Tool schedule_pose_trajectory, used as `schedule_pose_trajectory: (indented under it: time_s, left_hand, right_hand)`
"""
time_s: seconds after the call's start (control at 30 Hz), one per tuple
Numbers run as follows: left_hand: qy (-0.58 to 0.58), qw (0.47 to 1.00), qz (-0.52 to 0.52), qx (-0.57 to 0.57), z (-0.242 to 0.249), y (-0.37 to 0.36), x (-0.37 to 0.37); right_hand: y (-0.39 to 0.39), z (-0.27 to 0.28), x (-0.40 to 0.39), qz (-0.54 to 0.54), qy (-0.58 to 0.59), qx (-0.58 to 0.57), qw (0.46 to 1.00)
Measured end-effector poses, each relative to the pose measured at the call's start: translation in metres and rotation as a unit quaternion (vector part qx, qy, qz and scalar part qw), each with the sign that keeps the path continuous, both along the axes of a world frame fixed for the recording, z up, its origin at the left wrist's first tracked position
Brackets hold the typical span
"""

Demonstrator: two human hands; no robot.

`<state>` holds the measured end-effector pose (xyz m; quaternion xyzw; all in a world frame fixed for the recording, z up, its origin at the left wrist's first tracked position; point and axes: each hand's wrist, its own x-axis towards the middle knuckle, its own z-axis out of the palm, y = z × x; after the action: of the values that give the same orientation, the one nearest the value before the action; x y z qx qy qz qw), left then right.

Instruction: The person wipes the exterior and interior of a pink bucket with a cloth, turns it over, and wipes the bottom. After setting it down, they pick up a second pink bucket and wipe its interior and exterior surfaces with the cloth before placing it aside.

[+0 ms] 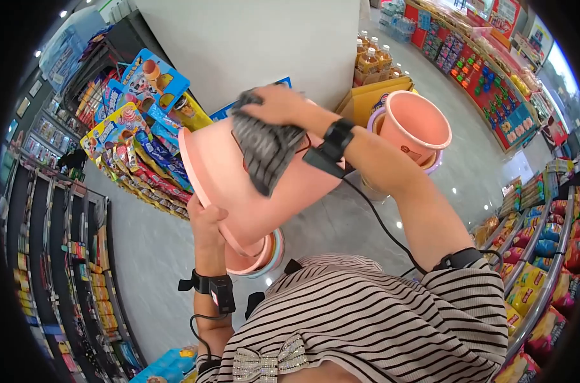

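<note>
A large pink plastic bucket is tipped on its side in front of me, its rim facing left. My left hand grips that rim at the lower left, thumb on the outside. Against the upper side of the bucket, my right hand clutches a dark grey striped cloth, which hangs down over the bucket's wall. Part of a printed mark on the bucket is hidden behind the cloth. Both wrists wear black straps with small devices and cables.
More pink buckets stand nested on the floor, one stack at the right and another below the held bucket. A snack display is at the left, shelves beyond it. Chip racks line the right. Bottles stand behind a white pillar.
</note>
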<state>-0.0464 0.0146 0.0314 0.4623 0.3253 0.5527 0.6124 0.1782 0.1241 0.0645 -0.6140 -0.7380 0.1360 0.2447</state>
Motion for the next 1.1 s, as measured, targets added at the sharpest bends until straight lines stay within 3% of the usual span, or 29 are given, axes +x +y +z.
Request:
schedule_pose_trajectory:
  time_s: [0.03,0.1,0.2,0.3,0.4,0.5,0.7,0.83,0.93,1.0,1.1]
  left_hand:
    - [-0.005,1.0,-0.02,0.0,-0.001,0.0,-0.006]
    - [-0.012,1.0,-0.004,0.009,0.001,-0.002,-0.009]
    - [-0.038,0.998,0.027,0.028,0.007,-0.002,-0.003]
    - [-0.072,0.996,0.028,0.034,0.018,0.004,-0.002]
    - [-0.106,0.994,0.031,0.026,0.027,0.01,0.002]
    - [-0.175,0.984,0.028,-0.007,0.035,0.016,0.014]
    - [-0.234,0.972,0.024,-0.019,0.034,0.026,0.027]
    - [-0.231,0.973,-0.001,0.016,0.023,0.042,0.029]
    - [-0.252,0.967,-0.007,-0.02,0.036,0.043,0.015]
    - [-0.27,0.96,-0.013,-0.067,0.049,0.04,0.0]
    - [-0.249,0.965,0.065,-0.048,0.049,0.041,0.001]
  right_hand:
    - [0.006,0.001,0.01,-0.046,-0.007,-0.035,0.998]
    - [0.012,-0.015,0.027,-0.139,-0.008,0.013,0.99]
    - [-0.006,-0.026,0.032,-0.254,0.164,0.052,0.952]
    - [-0.032,-0.038,0.021,-0.283,0.312,0.111,0.9]
    - [-0.037,-0.072,0.0,-0.301,0.251,0.338,0.856]
    - [-0.048,-0.079,-0.02,-0.288,0.212,0.384,0.852]
    - [-0.081,-0.065,-0.055,-0.157,0.185,0.417,0.876]
    - [-0.103,-0.041,-0.073,0.082,0.196,0.365,0.907]
    - [-0.11,-0.044,-0.063,0.183,0.139,0.331,0.915]
    - [-0.11,-0.057,-0.051,0.223,0.092,0.318,0.917]
    - [-0.1,-0.063,-0.041,0.252,0.08,0.328,0.907]
